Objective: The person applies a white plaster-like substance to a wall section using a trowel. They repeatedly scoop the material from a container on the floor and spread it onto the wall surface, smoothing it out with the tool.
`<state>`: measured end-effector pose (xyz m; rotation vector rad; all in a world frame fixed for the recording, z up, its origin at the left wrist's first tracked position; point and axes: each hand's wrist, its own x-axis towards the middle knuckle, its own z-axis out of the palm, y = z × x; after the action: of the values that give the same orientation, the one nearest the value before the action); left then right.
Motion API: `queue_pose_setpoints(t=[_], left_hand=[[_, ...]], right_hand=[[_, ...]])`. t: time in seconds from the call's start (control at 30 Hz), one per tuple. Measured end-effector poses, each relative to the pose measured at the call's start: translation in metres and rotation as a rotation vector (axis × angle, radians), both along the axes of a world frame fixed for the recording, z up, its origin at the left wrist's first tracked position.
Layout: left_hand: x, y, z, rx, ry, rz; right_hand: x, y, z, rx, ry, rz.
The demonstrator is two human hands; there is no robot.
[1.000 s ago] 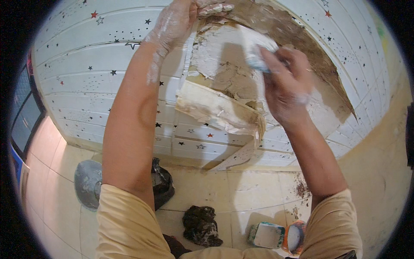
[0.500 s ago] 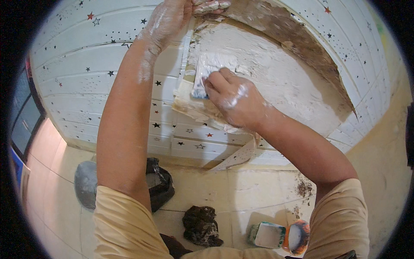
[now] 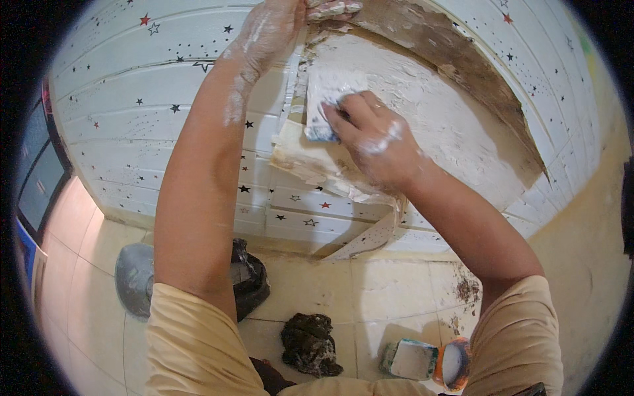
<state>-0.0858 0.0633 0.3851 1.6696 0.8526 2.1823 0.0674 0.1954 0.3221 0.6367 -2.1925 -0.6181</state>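
My right hand [image 3: 380, 138] grips a flat putty spreader [image 3: 323, 99], pale with a bluish lower edge and smeared with white paste. The spreader lies against the left part of a white plastered patch [image 3: 436, 112] on the wall. White paste also marks the back of that hand. Higher up, at the patch's top left corner, my left hand [image 3: 284, 26] rests with its fingers stretched out beside the torn wall covering [image 3: 422, 33]. Paste coats its fingers and wrist; the top of the hand is cut off by the picture's edge.
Star-patterned panelling [image 3: 132, 132] surrounds the patch, and a torn flap [image 3: 363, 241] hangs below it. On the tiled floor are a grey rounded object [image 3: 134, 280], a black bag [image 3: 249, 280], a dark crumpled lump [image 3: 309, 344], a square tub [image 3: 413, 360] and an orange-rimmed tub [image 3: 453, 364].
My right hand and the spreader have slid slightly up the patch. The whole view has shifted a little; my left hand keeps its place on the wall.
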Motion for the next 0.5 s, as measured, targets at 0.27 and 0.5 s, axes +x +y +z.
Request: queue_pose_setpoints(t=[0.27,0.5], left_hand=[[0.010,0.002,-0.001,-0.005,0.007,0.063],[-0.004,0.017,-0.006,0.063,0.009,-0.070]], right_hand=[[0.036,-0.006,0.034,-0.528,-0.198,-0.315],[-0.007,0.032,0.061,-0.238,0.263,-0.386]])
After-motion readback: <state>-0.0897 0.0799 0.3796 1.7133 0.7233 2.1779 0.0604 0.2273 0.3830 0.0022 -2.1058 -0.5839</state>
